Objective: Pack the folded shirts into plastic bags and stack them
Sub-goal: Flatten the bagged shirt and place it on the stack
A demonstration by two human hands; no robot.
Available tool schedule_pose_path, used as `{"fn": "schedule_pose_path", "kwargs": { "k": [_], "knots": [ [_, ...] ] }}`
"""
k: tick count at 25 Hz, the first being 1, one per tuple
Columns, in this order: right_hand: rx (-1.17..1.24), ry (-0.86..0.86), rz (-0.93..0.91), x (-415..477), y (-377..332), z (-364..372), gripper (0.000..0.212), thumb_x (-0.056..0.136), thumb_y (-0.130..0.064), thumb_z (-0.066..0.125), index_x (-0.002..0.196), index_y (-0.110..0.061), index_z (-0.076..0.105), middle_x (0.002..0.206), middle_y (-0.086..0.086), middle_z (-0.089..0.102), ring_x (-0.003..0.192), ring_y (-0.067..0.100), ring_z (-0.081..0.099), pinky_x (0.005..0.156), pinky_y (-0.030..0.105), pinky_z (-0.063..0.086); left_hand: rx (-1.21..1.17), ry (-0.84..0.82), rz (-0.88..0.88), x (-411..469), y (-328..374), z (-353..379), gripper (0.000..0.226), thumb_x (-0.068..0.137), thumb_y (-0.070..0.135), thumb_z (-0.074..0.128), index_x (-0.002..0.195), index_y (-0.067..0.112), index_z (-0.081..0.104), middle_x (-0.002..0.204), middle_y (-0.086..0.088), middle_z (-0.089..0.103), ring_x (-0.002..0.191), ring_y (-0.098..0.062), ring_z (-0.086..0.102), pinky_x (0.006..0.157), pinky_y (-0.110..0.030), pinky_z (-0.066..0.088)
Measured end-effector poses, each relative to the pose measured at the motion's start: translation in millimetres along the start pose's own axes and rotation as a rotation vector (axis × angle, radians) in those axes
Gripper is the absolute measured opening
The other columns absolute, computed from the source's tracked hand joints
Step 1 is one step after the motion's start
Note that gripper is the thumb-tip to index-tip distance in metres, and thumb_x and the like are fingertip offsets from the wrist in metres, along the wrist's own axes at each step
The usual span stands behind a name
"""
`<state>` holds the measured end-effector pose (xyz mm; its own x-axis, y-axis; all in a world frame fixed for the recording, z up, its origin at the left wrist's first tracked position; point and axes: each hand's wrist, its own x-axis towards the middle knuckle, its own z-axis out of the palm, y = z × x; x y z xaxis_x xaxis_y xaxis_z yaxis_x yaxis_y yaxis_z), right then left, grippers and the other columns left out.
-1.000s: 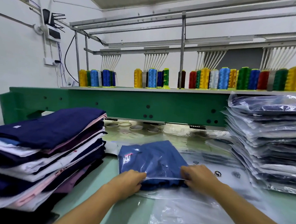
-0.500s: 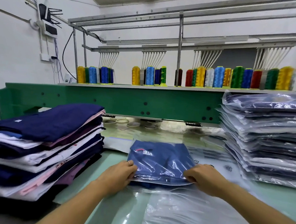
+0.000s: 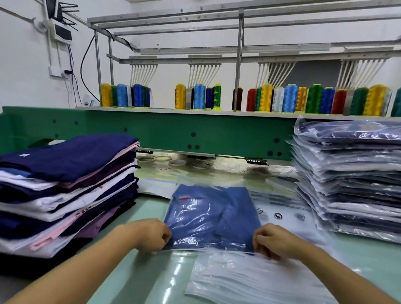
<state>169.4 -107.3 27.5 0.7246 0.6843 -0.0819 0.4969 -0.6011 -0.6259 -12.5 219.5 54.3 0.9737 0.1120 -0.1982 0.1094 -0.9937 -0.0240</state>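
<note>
Blue shirt (image 3: 214,214) dead centre on the pale green table (image 3: 138,278), flat in front of me and sitting inside a clear plastic bag (image 3: 183,248). My left hand (image 3: 152,235) has its fingers curled in, pinching the bag's near left corner. My right hand (image 3: 271,241) is doing the same at the near right corner, knuckles up and gripping the plastic. Just this side of the bag lies a pile of empty bags (image 3: 256,288), its far edge right at my right hand. Over on my left, a tall stack of folded shirts (image 3: 57,177), navy on top. On my right, the stack of bagged shirts (image 3: 358,182), shiny and high. Behind it all, the green machine (image 3: 172,131) with thread spools (image 3: 291,98) lined along its top.
</note>
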Motion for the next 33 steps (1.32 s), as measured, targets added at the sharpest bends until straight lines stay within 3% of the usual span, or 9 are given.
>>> {"fn": "schedule_pose_path", "kwargs": {
  "k": [3, 5, 9, 14, 19, 22, 24, 29, 33],
  "knots": [
    [-0.107, -0.074, 0.091, 13.2, -10.9, -5.8, 0.03, 0.083, -0.011, 0.045, 0.063, -0.015, 0.067, 0.054, 0.008, 0.064, 0.039, 0.02, 0.055, 0.04, 0.023, 0.043, 0.127, 0.023, -0.062, 11.2, 6.8, -3.3, 0.02, 0.089, 0.017, 0.043, 0.085, 0.016, 0.062, 0.1, -0.012, 0.065, 0.081, -0.03, 0.054, 0.071, -0.034, 0.045],
    [-0.211, -0.037, 0.149, 24.7, -22.3, -12.0, 0.022, 0.08, -0.015, 0.048, 0.067, -0.014, 0.066, 0.063, 0.008, 0.067, 0.043, 0.019, 0.058, 0.043, 0.024, 0.045, 0.197, 0.077, -0.145, 21.8, 9.6, -7.2, 0.017, 0.09, 0.019, 0.045, 0.091, 0.016, 0.062, 0.11, -0.013, 0.066, 0.093, -0.034, 0.062, 0.076, -0.035, 0.046],
    [-0.453, 0.353, 0.207, 56.3, -39.3, -14.2, 0.012, 0.09, -0.025, 0.047, 0.08, -0.019, 0.052, 0.093, 0.005, 0.063, 0.082, 0.029, 0.059, 0.066, 0.031, 0.042, 0.235, 0.252, -0.304, 55.6, 9.1, -25.5, 0.03, 0.093, 0.021, 0.046, 0.119, 0.015, 0.061, 0.124, -0.009, 0.063, 0.113, -0.031, 0.063, 0.081, -0.035, 0.044],
    [-0.395, 0.496, 0.061, 116.4, -53.3, -1.2, 0.029, 0.094, -0.023, 0.043, 0.119, -0.019, 0.055, 0.126, 0.007, 0.056, 0.114, 0.031, 0.054, 0.089, 0.04, 0.046, 0.047, 0.374, -0.321, 114.0, 17.9, -43.1, 0.04, 0.097, 0.035, 0.049, 0.131, 0.015, 0.045, 0.137, -0.009, 0.054, 0.126, -0.032, 0.051, 0.101, -0.043, 0.04],
    [-0.484, 0.4, -0.018, 184.7, -61.4, 15.4, 0.055, 0.102, -0.037, 0.037, 0.156, -0.027, 0.03, 0.162, 0.006, 0.027, 0.149, 0.028, 0.021, 0.118, 0.048, 0.022, -0.108, 0.467, -0.254, 181.9, 28.6, -35.9, 0.05, 0.1, 0.03, 0.041, 0.148, 0.017, 0.035, 0.155, -0.006, 0.039, 0.144, -0.027, 0.032, 0.12, -0.043, 0.023],
    [-0.508, 0.278, -0.041, 227.4, -62.5, 17.3, 0.058, 0.104, -0.046, 0.027, 0.16, -0.038, 0.014, 0.17, 0.0, 0.007, 0.156, 0.026, 0.002, 0.123, 0.054, 0.005, -0.136, 0.484, -0.21, 221.7, 29.5, -29.6, 0.057, 0.103, 0.031, 0.034, 0.158, 0.023, 0.022, 0.167, 0.0, 0.02, 0.154, -0.025, 0.013, 0.125, -0.048, 0.006],
    [-0.523, 0.194, -0.012, 251.2, -57.8, 16.2, 0.059, 0.103, -0.052, 0.022, 0.159, -0.044, 0.007, 0.17, -0.001, -0.001, 0.156, 0.029, -0.005, 0.122, 0.059, -0.002, -0.151, 0.456, -0.209, 245.5, 25.1, -26.8, 0.057, 0.103, 0.033, 0.032, 0.158, 0.028, 0.019, 0.168, 0.004, 0.017, 0.155, -0.025, 0.008, 0.124, -0.053, -0.001],
    [-0.582, 0.091, 0.098, 277.2, -31.2, 21.8, 0.068, 0.089, -0.078, 0.01, 0.153, -0.058, 0.0, 0.17, 0.0, -0.008, 0.154, 0.04, -0.01, 0.115, 0.068, -0.01, -0.182, 0.323, -0.322, 273.2, 8.4, -5.1, 0.059, 0.099, 0.055, 0.02, 0.157, 0.039, 0.023, 0.168, 0.01, 0.015, 0.154, -0.034, 0.007, 0.116, -0.069, -0.005],
    [-0.565, 0.114, 0.195, 280.0, -19.6, 12.8, 0.084, 0.081, -0.088, 0.01, 0.156, -0.051, 0.005, 0.17, 0.007, 0.002, 0.154, 0.041, -0.003, 0.12, 0.06, -0.006, -0.179, 0.305, -0.437, 273.2, -3.7, -1.7, 0.081, 0.086, 0.079, 0.015, 0.156, 0.038, 0.025, 0.167, 0.008, 0.018, 0.152, -0.037, 0.012, 0.116, -0.066, 0.002]
  ]
}}
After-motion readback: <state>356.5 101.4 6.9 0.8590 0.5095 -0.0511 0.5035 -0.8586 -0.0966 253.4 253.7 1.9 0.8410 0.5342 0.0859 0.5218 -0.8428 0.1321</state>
